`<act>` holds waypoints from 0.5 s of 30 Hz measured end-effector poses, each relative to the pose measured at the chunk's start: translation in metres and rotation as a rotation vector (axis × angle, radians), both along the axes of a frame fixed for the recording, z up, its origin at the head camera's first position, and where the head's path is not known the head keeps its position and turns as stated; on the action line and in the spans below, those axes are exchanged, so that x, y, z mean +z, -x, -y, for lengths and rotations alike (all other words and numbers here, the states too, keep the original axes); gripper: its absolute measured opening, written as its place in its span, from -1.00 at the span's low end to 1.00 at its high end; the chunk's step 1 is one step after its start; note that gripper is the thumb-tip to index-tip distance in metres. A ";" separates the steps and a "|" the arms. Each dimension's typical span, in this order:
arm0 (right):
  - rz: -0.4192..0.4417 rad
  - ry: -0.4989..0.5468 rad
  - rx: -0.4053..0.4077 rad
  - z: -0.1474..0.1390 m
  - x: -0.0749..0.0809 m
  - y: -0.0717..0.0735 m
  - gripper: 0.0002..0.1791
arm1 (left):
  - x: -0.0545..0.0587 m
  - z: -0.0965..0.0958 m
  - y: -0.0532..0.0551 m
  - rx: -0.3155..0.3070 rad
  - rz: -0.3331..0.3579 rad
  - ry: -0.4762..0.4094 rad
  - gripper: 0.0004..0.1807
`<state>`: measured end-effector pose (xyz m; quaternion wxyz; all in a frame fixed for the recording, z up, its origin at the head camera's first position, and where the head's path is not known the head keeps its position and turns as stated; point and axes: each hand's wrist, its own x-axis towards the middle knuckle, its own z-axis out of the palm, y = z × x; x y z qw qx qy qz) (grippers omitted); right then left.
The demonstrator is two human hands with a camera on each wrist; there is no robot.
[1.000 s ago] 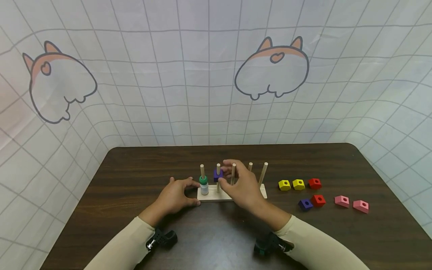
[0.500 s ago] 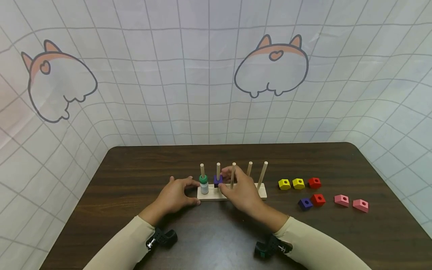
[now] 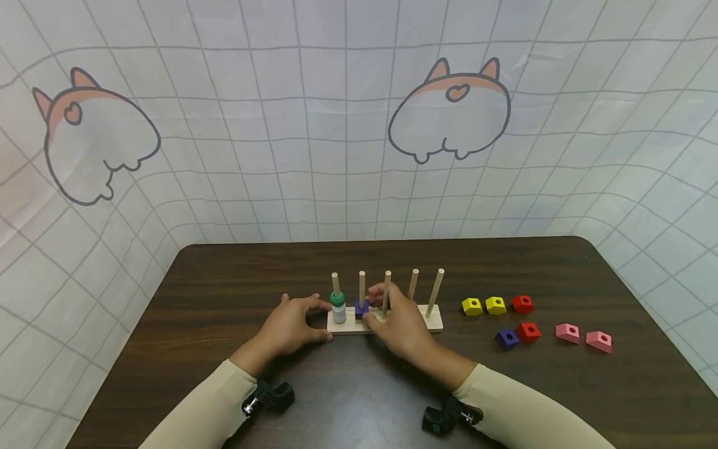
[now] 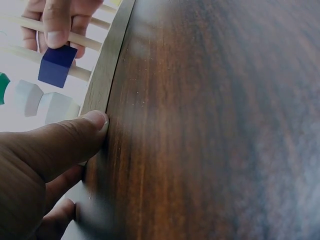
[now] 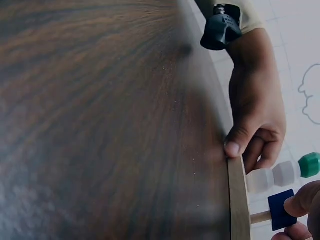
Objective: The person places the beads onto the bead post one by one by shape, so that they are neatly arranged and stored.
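A pale wooden peg board (image 3: pixel 344 327) with several upright pegs lies on the table. Its leftmost peg carries white pieces (image 3: pixel 339 313) under a green one (image 3: pixel 337 299). My left hand (image 3: pixel 293 324) holds the board's left end, the thumb on the front edge and the other fingers toward the back. On the second peg, a dark purple block (image 3: pixel 361 308) is pinched between the thumb and fingers of my right hand (image 3: pixel 402 324). In the left wrist view, a stretch of bare peg shows between the purple block (image 4: pixel 57 66) and the base.
Right of the board lie two yellow blocks (image 3: pixel 472 307), two red blocks (image 3: pixel 528 332), another purple block (image 3: pixel 507 340) and two pink blocks (image 3: pixel 568 333). A white grid-patterned cloth (image 3: pixel 348 125) hangs behind the dark wooden table (image 3: pixel 241 262).
My right hand has lowered the purple block along the second peg, from near its top to close to the base. The left hand has stayed at the board's end.
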<state>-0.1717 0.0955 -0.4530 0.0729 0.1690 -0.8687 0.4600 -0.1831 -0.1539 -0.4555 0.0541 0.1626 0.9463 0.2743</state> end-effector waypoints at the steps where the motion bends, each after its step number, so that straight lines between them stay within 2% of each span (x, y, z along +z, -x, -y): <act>1: -0.002 -0.001 0.003 0.000 -0.001 0.000 -0.55 | 0.000 0.000 0.000 0.000 -0.001 -0.001 -0.44; 8: -0.027 -0.017 0.017 0.000 -0.005 -0.001 -0.53 | 0.001 0.000 -0.001 0.000 0.005 -0.019 -0.44; 15: -0.029 -0.018 0.033 -0.002 -0.003 -0.002 -0.49 | 0.003 0.001 -0.002 0.000 0.005 -0.027 -0.45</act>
